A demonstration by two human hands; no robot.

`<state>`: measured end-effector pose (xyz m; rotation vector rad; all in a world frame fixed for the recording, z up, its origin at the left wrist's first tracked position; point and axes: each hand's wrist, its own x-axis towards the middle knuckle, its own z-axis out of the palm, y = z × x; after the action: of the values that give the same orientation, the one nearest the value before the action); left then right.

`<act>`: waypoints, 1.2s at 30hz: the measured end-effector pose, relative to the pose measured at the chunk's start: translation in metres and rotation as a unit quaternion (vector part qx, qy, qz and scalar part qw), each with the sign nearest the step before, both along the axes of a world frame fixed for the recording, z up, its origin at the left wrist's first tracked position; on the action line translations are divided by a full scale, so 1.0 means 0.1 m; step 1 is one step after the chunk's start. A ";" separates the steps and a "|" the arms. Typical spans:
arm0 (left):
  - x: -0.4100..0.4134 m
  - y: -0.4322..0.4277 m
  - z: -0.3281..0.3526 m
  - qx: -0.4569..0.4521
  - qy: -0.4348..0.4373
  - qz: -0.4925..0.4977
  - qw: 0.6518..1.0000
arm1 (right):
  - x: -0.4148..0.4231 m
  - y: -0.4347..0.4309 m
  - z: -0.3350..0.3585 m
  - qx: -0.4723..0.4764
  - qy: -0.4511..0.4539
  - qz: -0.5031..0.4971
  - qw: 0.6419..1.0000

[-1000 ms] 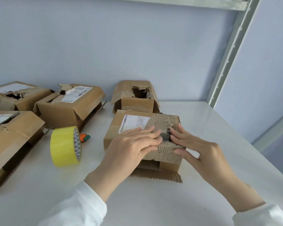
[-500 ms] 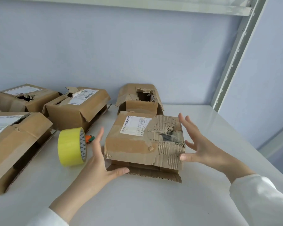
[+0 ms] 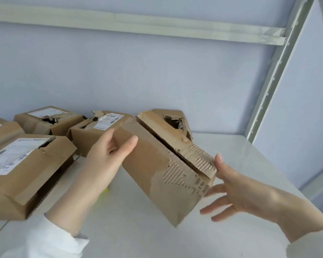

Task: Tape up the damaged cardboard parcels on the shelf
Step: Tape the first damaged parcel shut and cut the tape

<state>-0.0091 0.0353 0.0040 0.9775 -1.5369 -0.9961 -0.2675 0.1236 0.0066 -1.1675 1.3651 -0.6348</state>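
I hold a damaged cardboard parcel [image 3: 157,164] tilted in the air above the white shelf [image 3: 237,151]. Its outer paper is stripped to bare corrugation at the right end, and a loose flap gapes along its upper edge. My left hand [image 3: 108,157] grips the parcel's left end, thumb on the near face and fingers behind. My right hand [image 3: 237,192] touches the right end with straight, spread fingers, thumb up against the torn flap. Only a sliver of the yellow tape roll [image 3: 106,190] shows beside my left forearm.
Several other torn parcels stand along the shelf: a large one [image 3: 26,164] at front left, one [image 3: 47,120] at back left, one [image 3: 99,127] behind my left hand, one [image 3: 175,120] with a hole behind the held parcel. A metal upright [image 3: 268,81] rises at right.
My hands left the torn top of the parcel, moved to its two ends, then lifted it off the shelf and tipped it so its side faces me. The tape roll is now hidden.
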 end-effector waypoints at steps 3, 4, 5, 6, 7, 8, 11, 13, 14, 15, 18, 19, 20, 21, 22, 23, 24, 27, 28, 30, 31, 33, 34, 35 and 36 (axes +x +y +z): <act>-0.07 -0.06 -0.01 0.069 0.010 0.021 0.997 | 0.20 0.16 0.01 0.055 0.111 0.079 0.989; -0.11 -0.06 -0.05 0.100 0.007 0.007 0.995 | 0.28 0.21 -0.01 0.051 0.144 0.093 0.984; -0.14 -0.06 -0.08 0.125 0.003 -0.006 0.992 | 0.37 0.26 -0.01 0.032 0.174 0.094 0.980; -0.17 -0.06 -0.11 0.138 -0.004 -0.011 0.990 | 0.44 0.30 -0.02 0.005 0.202 0.079 0.976; -0.19 -0.04 -0.12 0.141 -0.015 -0.009 0.990 | 0.50 0.33 -0.02 -0.030 0.232 0.054 0.971; -0.19 -0.01 -0.13 0.133 -0.037 -0.003 0.990 | 0.53 0.35 -0.02 -0.069 0.262 0.028 0.962; -0.18 0.13 -0.11 0.058 -0.171 0.004 0.984 | 0.61 0.35 0.04 -0.186 0.278 0.006 0.943; -0.21 0.24 -0.12 0.005 -0.257 -0.012 0.966 | 0.67 0.28 0.06 -0.225 0.273 0.054 0.934; -0.22 0.27 -0.13 -0.007 -0.292 -0.024 0.956 | 0.70 0.24 0.05 -0.237 0.279 0.079 0.927; -0.23 0.30 -0.12 -0.011 -0.322 -0.037 0.946 | 0.74 0.21 0.03 -0.241 0.286 0.094 0.923; -0.22 0.28 -0.08 -0.001 -0.393 -0.065 0.917 | 0.82 0.13 -0.07 -0.262 0.337 0.113 0.897; -0.22 0.27 -0.07 0.000 -0.412 -0.068 0.908 | 0.84 0.12 -0.10 -0.271 0.363 0.117 0.884; -0.22 0.26 -0.07 0.000 -0.427 -0.069 0.902 | 0.85 0.11 -0.10 -0.274 0.380 0.122 0.875; -0.23 0.25 -0.07 0.001 -0.436 -0.071 0.897 | 0.86 0.10 -0.09 -0.272 0.381 0.122 0.875; -0.24 0.25 -0.08 0.002 -0.442 -0.075 0.894 | 0.88 0.09 -0.07 -0.267 0.375 0.119 0.880; -0.24 0.24 -0.09 0.005 -0.444 -0.079 0.893 | 0.89 0.09 -0.06 -0.264 0.378 0.117 0.879; -0.24 0.23 -0.11 0.003 -0.440 -0.083 0.894 | 0.91 0.09 -0.06 -0.266 0.392 0.119 0.873; -0.20 0.20 -0.15 -0.012 -0.398 -0.087 0.913 | 0.97 0.12 -0.03 -0.287 0.436 0.124 0.844; -0.19 0.20 -0.17 -0.021 -0.378 -0.088 0.921 | 0.99 0.13 -0.02 -0.293 0.442 0.123 0.839; -0.14 0.18 -0.20 -0.054 -0.330 -0.074 0.940 | 1.02 0.11 -0.03 -0.301 0.462 0.118 0.826; -0.11 0.17 -0.22 -0.074 -0.294 -0.049 0.952 | 1.02 0.09 -0.06 -0.303 0.472 0.117 0.819; 0.05 0.10 -0.26 -0.095 -0.220 0.046 0.970 | 1.03 0.08 -0.10 -0.302 0.477 0.103 0.819; 0.18 0.03 -0.28 -0.094 -0.198 0.102 0.970 | 1.06 0.08 -0.10 -0.296 0.476 0.096 0.823; 0.31 -0.06 -0.30 -0.080 -0.192 0.147 0.967 | 1.08 0.10 -0.08 -0.282 0.477 0.094 0.827; 0.42 -0.17 -0.32 -0.053 -0.200 0.180 0.962 | 1.10 0.11 -0.06 -0.261 0.477 0.092 0.834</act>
<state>0.0333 0.0187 -0.0277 1.3811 -1.6354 -0.4717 -0.1572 0.1347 0.0006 -2.2205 1.9127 -0.2584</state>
